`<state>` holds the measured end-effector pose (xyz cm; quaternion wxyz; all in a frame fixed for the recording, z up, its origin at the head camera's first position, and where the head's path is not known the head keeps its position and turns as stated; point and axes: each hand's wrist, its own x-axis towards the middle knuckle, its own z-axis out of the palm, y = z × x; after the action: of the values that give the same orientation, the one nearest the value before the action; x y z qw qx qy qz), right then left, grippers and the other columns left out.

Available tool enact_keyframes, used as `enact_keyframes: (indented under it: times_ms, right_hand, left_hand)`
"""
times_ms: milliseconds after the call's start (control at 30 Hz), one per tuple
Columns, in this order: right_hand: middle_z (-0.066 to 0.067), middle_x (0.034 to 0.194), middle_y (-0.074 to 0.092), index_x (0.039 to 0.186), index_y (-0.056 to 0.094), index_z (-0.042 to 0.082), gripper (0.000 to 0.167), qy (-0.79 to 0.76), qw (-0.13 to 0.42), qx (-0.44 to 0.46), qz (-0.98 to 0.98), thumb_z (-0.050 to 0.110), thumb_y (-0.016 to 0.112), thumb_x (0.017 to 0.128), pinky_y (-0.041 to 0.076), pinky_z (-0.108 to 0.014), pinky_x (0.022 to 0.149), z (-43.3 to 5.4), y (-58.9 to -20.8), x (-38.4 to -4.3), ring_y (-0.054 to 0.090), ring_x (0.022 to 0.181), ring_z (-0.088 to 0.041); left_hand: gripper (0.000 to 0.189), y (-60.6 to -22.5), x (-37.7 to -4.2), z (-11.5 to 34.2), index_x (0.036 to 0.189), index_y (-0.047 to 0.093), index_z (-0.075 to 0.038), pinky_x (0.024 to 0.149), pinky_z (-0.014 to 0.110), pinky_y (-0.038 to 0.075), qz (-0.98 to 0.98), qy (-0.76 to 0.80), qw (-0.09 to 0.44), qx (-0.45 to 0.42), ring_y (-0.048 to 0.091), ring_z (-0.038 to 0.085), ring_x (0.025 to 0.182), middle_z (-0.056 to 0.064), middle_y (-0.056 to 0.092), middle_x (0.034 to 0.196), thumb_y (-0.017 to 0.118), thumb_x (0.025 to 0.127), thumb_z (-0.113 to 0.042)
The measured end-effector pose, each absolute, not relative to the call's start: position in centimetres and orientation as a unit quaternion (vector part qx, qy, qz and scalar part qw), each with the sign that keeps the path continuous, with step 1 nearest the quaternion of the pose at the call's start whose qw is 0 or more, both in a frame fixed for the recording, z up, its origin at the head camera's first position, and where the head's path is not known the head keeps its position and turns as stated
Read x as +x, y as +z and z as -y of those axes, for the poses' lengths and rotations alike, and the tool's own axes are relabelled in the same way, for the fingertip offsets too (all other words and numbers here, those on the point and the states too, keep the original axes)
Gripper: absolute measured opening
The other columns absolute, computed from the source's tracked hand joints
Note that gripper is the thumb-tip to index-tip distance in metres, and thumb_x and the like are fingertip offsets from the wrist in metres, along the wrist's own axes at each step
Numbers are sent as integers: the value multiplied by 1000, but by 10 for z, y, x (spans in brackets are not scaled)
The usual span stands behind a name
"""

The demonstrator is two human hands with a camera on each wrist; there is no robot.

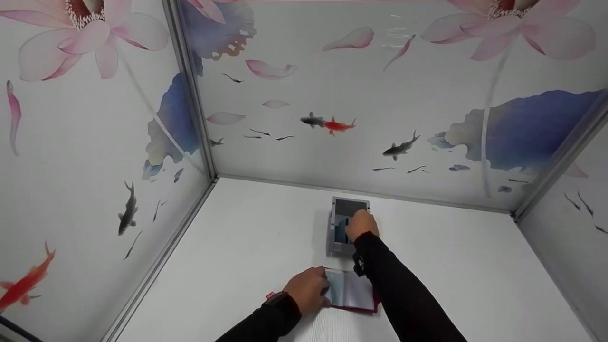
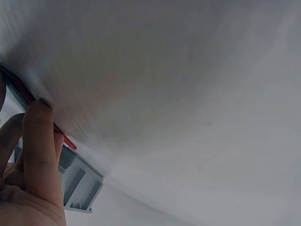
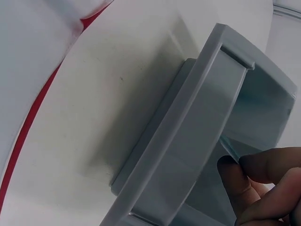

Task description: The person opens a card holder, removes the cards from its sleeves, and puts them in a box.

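My left hand grips the left edge of an open booklet with a red cover and clear, shiny plastic pages, lying on the white table. In the left wrist view its fingers lie along the booklet's red edge. My right hand reaches into a grey open-topped box just beyond the booklet. Its thumb and forefinger pinch the end of a thin bluish card-like piece inside the box. In the head view, dark blue-grey pieces show beside that hand; the hand hides part of the box.
The white table is walled at the back, left and right by panels printed with lotus flowers and fish. Grey metal strips join the panels. The box stands near the back wall.
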<state>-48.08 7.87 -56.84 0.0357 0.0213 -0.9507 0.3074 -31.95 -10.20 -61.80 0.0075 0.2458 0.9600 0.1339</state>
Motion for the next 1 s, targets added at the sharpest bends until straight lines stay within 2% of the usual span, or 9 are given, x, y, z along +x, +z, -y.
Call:
enact_keyframes:
  times_ms: [133,233,500,733,1000]
  right_hand:
    - [-10,66,69,64,65,6,36,289,42,33,956,-10,68,96,51,-36,59,-80,-572,-479,57,59,-19]
    - [-14,70,73,69,70,3,31,282,43,43,958,-12,68,96,52,-37,60,-80,-573,-478,56,60,-20]
    - [-9,64,65,68,64,7,38,271,38,57,960,-9,66,101,47,-33,57,-78,-574,-474,52,58,-17]
    - [-1,57,54,60,53,15,49,279,20,70,958,-11,64,100,41,-31,53,-78,-574,-471,45,55,-16]
    - [8,53,35,57,38,21,57,288,11,94,953,-11,65,95,36,-28,49,-78,-560,-466,39,50,-13]
  left_hand:
    - [25,-617,-319,102,89,82,-16,90,28,59,-960,130,6,247,69,12,99,-5,74,110,100,89,-34]
    - [27,-620,-319,103,85,79,-16,87,28,59,-959,134,-4,251,68,12,96,-4,73,108,100,88,-33]
    - [31,-622,-320,105,82,75,-16,82,26,56,-957,140,-12,255,64,10,92,-6,69,103,100,88,-34]
    - [33,-626,-321,106,80,72,-16,82,27,57,-954,142,-18,265,65,12,93,-5,69,103,100,88,-33]
    - [26,-623,-319,104,90,83,-14,87,28,60,-956,132,-20,262,69,13,98,-3,73,110,101,87,-33]
